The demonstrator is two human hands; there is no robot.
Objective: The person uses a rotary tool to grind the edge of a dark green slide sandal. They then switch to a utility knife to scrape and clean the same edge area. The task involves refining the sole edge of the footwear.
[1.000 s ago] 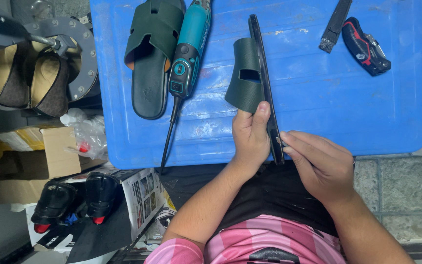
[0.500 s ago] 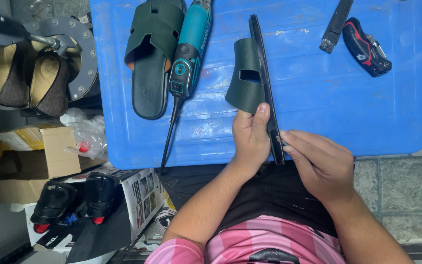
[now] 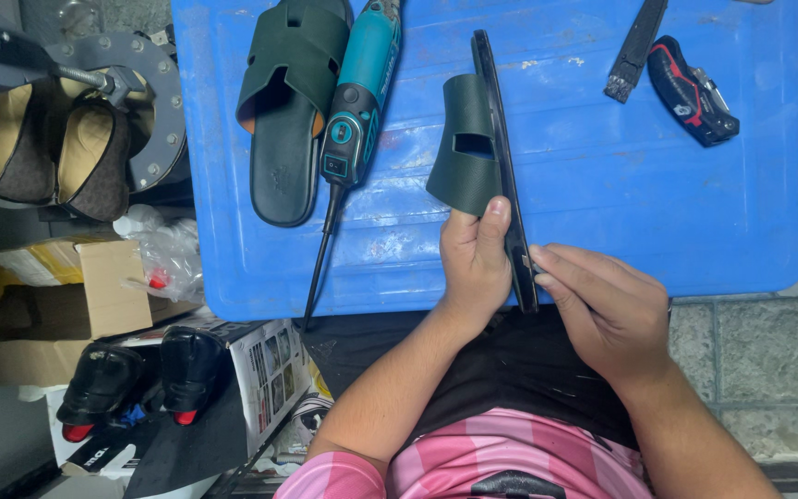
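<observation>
Standing on its edge across the blue plastic lid (image 3: 658,212), the dark green sandal (image 3: 496,157) runs from about 12 o'clock down to the person's lap at 6. Left hand (image 3: 473,263) wraps the heel end from the strap side, thumb laid flat up along the sole edge, other fingers curled behind where I can't see them. Right hand (image 3: 602,310) comes in from 4 o'clock, fingers pressed together, tips pinching the black sole rim opposite the left thumb.

Handling, as I judge it: light thing, thin sole w/ some flex along its length, so it'd bow if held only at one end. The wide green strap (image 3: 464,152) w/ its cut-out slot looks soft, folds easily — poor place to grab. Sole edge nr the heel, both sides squeezed, seems the firm hold. Surface looks matte, not slippery.

Its mate, a second green sandal (image 3: 288,120), lies flat at 10 o'clock on the lid, just beside a teal rotary tool (image 3: 357,102) w/ a long thin bit pointing to 6. At 1 o'clock: a small brush (image 3: 637,46) and a black-red folding knife (image 3: 692,90), near each other.

Containers: an open cardboard box (image 3: 66,296) at 9 o'clock, contents hidden except crumpled clear plastic (image 3: 163,254) at its top. Another box at 7 o'clock (image 3: 260,370) w/ printed sides has a pair of black shoes (image 3: 140,370) resting at it. Brown pumps (image 3: 48,152) sit by a metal clamp at 10.
</observation>
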